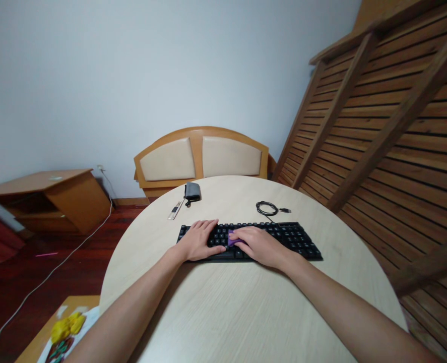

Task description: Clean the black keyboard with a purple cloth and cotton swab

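Note:
A black keyboard [293, 239] lies flat on the round, pale wooden table [223, 312]. Across its left part rests my left hand [199, 239], fingers stretched out and thumb apart, with nothing held in it. My right hand [259, 242] presses a small purple cloth [234, 239] onto the keys near the middle of the keyboard. Most of that purple piece is covered by the fingers. Behind the keyboard, its black cable [267, 207] lies coiled, the USB plug pointing right.
Toward the table's back left sit a small grey pouch [192, 191] and a flat clear strip [175, 209]. A headboard [196, 132] stands behind the table, slatted wooden panels [359, 136] lean at the right, and a low cabinet [70, 199] stands left. Yellow items [67, 326] lie at lower left.

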